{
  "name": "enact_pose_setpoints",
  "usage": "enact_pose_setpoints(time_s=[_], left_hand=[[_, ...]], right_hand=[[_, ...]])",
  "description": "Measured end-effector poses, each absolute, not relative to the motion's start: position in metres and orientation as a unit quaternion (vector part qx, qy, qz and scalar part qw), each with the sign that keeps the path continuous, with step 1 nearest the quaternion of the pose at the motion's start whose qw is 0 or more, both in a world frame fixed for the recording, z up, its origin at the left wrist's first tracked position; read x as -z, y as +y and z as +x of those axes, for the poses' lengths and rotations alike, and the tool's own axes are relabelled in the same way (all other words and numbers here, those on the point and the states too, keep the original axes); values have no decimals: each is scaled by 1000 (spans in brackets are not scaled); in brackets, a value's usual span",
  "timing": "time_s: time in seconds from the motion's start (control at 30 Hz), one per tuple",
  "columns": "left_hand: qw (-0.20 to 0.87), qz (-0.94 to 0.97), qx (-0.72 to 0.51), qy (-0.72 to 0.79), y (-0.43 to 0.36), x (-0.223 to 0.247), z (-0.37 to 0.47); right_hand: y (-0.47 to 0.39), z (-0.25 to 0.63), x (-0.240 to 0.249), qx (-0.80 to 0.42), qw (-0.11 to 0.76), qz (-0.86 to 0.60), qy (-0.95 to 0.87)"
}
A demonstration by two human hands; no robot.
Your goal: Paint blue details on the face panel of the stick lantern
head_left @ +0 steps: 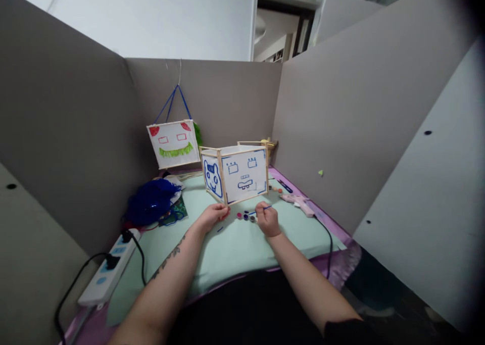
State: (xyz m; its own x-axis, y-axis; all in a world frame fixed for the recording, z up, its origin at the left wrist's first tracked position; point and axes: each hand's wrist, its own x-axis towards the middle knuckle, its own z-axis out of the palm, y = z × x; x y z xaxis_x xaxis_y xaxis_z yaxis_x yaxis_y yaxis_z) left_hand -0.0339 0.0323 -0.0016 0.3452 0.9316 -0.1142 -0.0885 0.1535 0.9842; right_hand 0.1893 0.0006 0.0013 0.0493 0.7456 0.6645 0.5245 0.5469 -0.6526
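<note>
A box-shaped lantern (245, 183) with a wooden stick frame and white panels stands tilted before me. Blue outlines of a face cover its front panel, and a blue animal face fills the left side. My left hand (215, 215) is closed on the lantern's lower front corner. A thin blue paintbrush (267, 207) is pinched in my right hand (268, 219), its tip pointing left over the small paint pots (246, 216). Those pots hold red, dark blue and dark paint. My fingers partly hide the brush and the frame's corner.
Another lantern (176, 145) with a green fringe hangs by blue cords at the back left. Blue yarn (151, 201) lies at left, behind a white power strip (109, 269). A pink glue gun (301, 203) with a black cable rests at right. Grey partitions (364, 112) enclose the table.
</note>
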Motion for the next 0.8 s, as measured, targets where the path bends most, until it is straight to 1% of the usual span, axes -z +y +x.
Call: enact_pose_setpoints(time_s=[0.53,0.67,0.8], left_hand=[[639,521,-399,402,33,5,-35],[638,522,-399,401,34,6,-35],[637,523,-398,402,34,5,-35]], right_hand=[[0,188,-3,-113,552,-471,-679],[-1,190,-2,-126,576,-460,-663],[-4,193,1,-131,633,-452,-615]])
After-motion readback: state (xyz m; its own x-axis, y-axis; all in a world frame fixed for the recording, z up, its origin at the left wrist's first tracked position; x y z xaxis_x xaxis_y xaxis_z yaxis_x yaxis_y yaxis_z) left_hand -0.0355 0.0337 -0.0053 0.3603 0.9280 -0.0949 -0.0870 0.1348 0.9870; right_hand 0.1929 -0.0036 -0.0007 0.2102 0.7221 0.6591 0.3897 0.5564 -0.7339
